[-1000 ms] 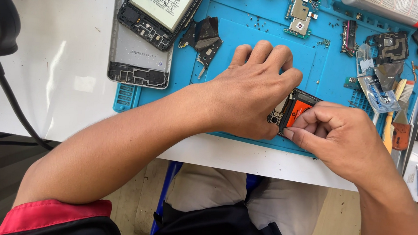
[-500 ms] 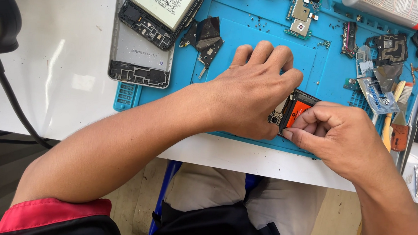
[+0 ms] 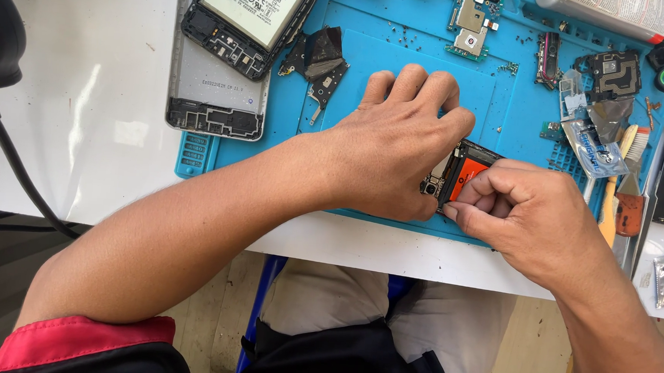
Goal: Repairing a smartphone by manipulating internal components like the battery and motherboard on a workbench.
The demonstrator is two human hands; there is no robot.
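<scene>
Small black part with orange patch (image 3: 467, 175) pinned on blue mat (image 3: 401, 56), near front edge. Left hand (image 3: 392, 148) laid palm-down over it, fingers curled, thumb pressed at part's edge. Right hand (image 3: 533, 222) closed narrow, fingertips pinched on part's orange side. Opened phone (image 3: 250, 12) well apart, upper left.

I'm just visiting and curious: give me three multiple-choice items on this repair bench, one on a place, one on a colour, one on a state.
1. Where does the opened phone with its battery showing lie?
A. upper left
B. lower right
C. on the lap

2. What colour is the work mat?
A. red
B. blue
C. grey

3. How are the left hand and right hand?
A. both idle
B. both on the small black and orange part
C. apart

Answers: 1 A, it crosses the mat's upper left edge. 2 B, its bare surface is blue. 3 B, both sets of fingers touch it.
</scene>
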